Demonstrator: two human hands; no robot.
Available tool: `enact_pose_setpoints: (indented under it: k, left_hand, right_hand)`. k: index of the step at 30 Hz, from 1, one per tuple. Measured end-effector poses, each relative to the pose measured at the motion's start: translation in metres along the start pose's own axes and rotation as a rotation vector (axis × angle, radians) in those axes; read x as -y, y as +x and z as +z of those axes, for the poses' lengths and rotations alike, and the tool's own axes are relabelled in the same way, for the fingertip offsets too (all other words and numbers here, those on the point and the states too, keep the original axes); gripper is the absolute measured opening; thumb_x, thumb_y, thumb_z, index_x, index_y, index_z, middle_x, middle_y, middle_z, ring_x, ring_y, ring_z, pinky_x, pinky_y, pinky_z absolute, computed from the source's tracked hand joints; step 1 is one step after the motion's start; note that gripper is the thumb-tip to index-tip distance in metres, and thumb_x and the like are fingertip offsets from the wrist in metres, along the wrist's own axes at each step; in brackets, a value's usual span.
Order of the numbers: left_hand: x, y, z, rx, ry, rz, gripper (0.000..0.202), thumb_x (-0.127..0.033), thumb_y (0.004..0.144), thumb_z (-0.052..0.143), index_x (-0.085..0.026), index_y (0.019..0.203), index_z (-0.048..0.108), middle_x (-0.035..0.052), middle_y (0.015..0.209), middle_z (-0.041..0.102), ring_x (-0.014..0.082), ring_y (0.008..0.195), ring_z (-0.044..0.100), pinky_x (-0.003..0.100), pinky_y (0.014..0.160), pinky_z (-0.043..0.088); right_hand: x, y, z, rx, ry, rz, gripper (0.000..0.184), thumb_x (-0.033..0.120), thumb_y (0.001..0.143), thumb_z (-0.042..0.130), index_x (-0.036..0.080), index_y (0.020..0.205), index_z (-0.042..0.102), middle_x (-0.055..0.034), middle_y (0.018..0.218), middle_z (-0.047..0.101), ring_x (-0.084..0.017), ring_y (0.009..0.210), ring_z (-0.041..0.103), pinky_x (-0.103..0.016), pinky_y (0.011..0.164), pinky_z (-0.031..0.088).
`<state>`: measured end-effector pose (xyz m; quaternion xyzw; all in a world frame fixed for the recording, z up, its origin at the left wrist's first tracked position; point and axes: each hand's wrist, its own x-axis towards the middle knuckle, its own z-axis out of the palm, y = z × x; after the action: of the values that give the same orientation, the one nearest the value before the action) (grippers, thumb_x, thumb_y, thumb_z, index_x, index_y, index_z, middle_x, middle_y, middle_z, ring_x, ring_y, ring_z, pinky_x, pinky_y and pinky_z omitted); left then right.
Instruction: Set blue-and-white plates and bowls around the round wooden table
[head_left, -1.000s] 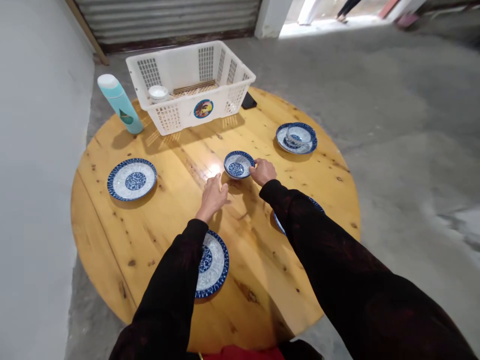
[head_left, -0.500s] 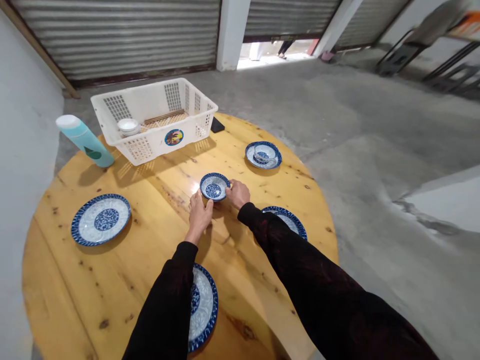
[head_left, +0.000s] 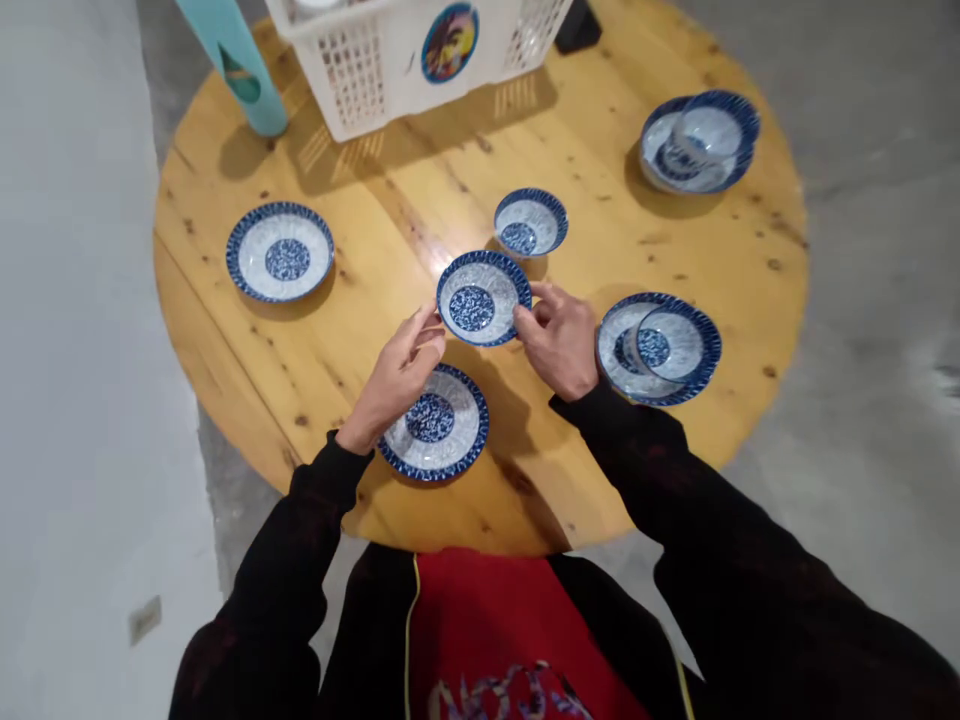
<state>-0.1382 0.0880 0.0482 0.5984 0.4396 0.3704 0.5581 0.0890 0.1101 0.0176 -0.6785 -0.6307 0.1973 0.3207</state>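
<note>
A small blue-and-white bowl (head_left: 474,308) is tilted slightly toward me above the wooden table. My right hand (head_left: 561,338) pinches its right rim, thumb over the edge. My left hand (head_left: 401,372) has its fingertips at the bowl's left rim, closed against it. Just behind stands a second bowl (head_left: 517,238) of the same pattern. Under my left wrist a blue-rimmed plate (head_left: 463,445) is partly covered. Beside my right hand lies another patterned plate (head_left: 701,345) with a see-through bowl shape on it, its outline blurred.
The round wooden table (head_left: 360,240) carries one plate (head_left: 255,268) at left and another plate (head_left: 739,165) at far right with a clear dish on it. At the back stand a white plastic basket (head_left: 390,75), a turquoise bottle (head_left: 255,90) and a black flat object (head_left: 577,28).
My view has tipped down toward the near table edge. One bowl now stands behind, and the bowl in my hands is held nearer to me, apart from it.
</note>
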Motion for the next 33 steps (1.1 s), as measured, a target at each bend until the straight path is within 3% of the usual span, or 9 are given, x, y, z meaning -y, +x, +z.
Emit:
enact_pose_setpoints:
  k: [6,11,16,23,26,30,33]
  left_hand:
    - [0.014,-0.105,-0.015,-0.026,-0.009,-0.16,0.047,-0.037,0.098,0.051,-0.02,0.142,0.053,0.0128,0.138,0.062,0.0238,0.12,0.062,0.043,0.108,0.048]
    - [0.043,-0.144,-0.011,-0.086,0.106,-0.27,0.045,-0.035,0.097,0.048,-0.013,0.135,0.058,0.013,0.121,0.068,0.0224,0.111,0.065,0.039,0.101,0.052]
    - [0.054,-0.146,-0.009,-0.073,0.232,-0.251,0.043,-0.032,0.097,0.045,-0.012,0.132,0.061,0.0121,0.11,0.069,0.0218,0.101,0.067,0.037,0.095,0.053]
    - [0.057,-0.144,-0.016,-0.142,0.219,-0.247,0.037,-0.033,0.098,0.045,-0.017,0.123,0.066,0.0098,0.112,0.074,0.0218,0.101,0.069,0.035,0.092,0.054]
    - [0.063,-0.151,-0.022,-0.218,0.162,-0.26,0.035,-0.034,0.098,0.045,-0.018,0.121,0.066,0.0087,0.109,0.075,0.0205,0.098,0.07,0.033,0.089,0.056]
    - [0.079,-0.17,-0.031,-0.33,0.059,-0.304,0.035,-0.034,0.097,0.047,-0.016,0.121,0.066,0.0106,0.111,0.075,0.0199,0.099,0.071,0.033,0.089,0.056]
    - [0.092,-0.189,-0.035,-0.41,-0.004,-0.355,0.037,-0.036,0.096,0.049,-0.014,0.122,0.065,0.0131,0.114,0.074,0.0217,0.104,0.071,0.035,0.092,0.056]
  right_hand:
    - [0.036,-0.106,0.023,0.055,0.057,0.062,0.039,0.038,0.088,0.051,0.01,0.109,0.069,0.005,0.052,0.051,-0.014,0.048,0.048,-0.028,0.057,0.039]
    - [0.032,-0.156,0.047,0.072,-0.004,0.121,0.043,0.043,0.088,0.048,0.011,0.109,0.069,0.0028,0.054,0.056,-0.016,0.048,0.052,-0.029,0.058,0.042]
    - [0.023,-0.168,0.056,0.076,-0.05,0.173,0.047,0.046,0.088,0.048,0.012,0.115,0.067,0.0022,0.057,0.058,-0.018,0.052,0.057,-0.03,0.06,0.044]
    - [0.021,-0.168,0.036,0.168,0.024,0.262,0.051,0.054,0.09,0.052,0.014,0.118,0.066,0.002,0.058,0.061,-0.02,0.058,0.063,-0.031,0.061,0.047]
    - [0.028,-0.167,0.032,0.209,0.141,0.299,0.046,0.055,0.089,0.055,0.015,0.11,0.066,0.004,0.055,0.057,-0.017,0.05,0.057,-0.03,0.055,0.047]
    - [0.035,-0.168,0.038,0.266,0.268,0.368,0.033,0.052,0.084,0.062,0.019,0.086,0.062,0.0064,0.05,0.051,-0.014,0.043,0.051,-0.027,0.047,0.042]
    - [0.034,-0.17,0.042,0.258,0.287,0.423,0.028,0.046,0.081,0.066,0.019,0.081,0.061,0.0069,0.052,0.053,-0.013,0.043,0.052,-0.027,0.046,0.043]
